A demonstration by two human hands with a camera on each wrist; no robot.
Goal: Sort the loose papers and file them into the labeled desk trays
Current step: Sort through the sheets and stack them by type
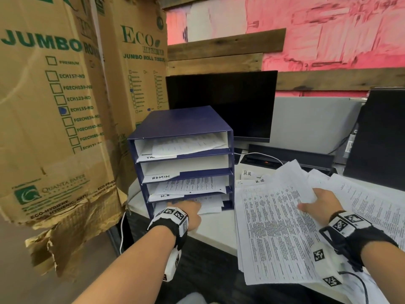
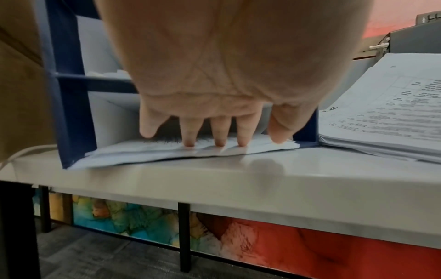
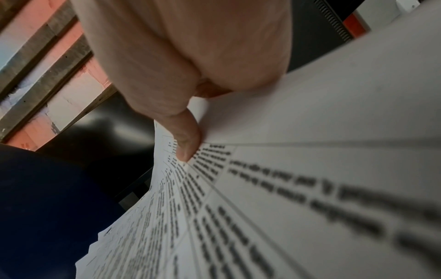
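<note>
Papers [image 1: 271, 229]: loose stack lies on the desk [image 1: 214, 229] toward its right side, fanned, printed tables face up. Some sheets at the stack's far edge carry handwritten "H.R".

Trays [image 1: 186, 137]: blue four-slot unit stands near the desk's left edge, just left of the stack. Labels read from the head view: second slot "ADMIN", third "H.R"; the top label is partly hidden, the bottom one is behind my hand. The top, third and bottom slots hold sheets; I see none in the ADMIN slot.

My left hand [image 1: 189, 212] reaches into the bottom slot. In the left wrist view the fingers [image 2: 219, 132] are straight and spread, tips pressing down on the sheets [image 2: 190, 152] that stick out over the slot's front lip. No curl, nothing gripped.

My right hand [image 1: 317, 202] is on the stack near its far right part. The thumb [image 3: 187, 143] lies on top of a printed sheet [image 3: 238, 217] whose upper part is lifted; the other fingers are hidden beneath the paper, so a pinch on that sheet.

Behind the trays: a dark monitor [image 1: 221, 102]. Cardboard boxes [image 1: 54, 106] stand left of the desk.
</note>
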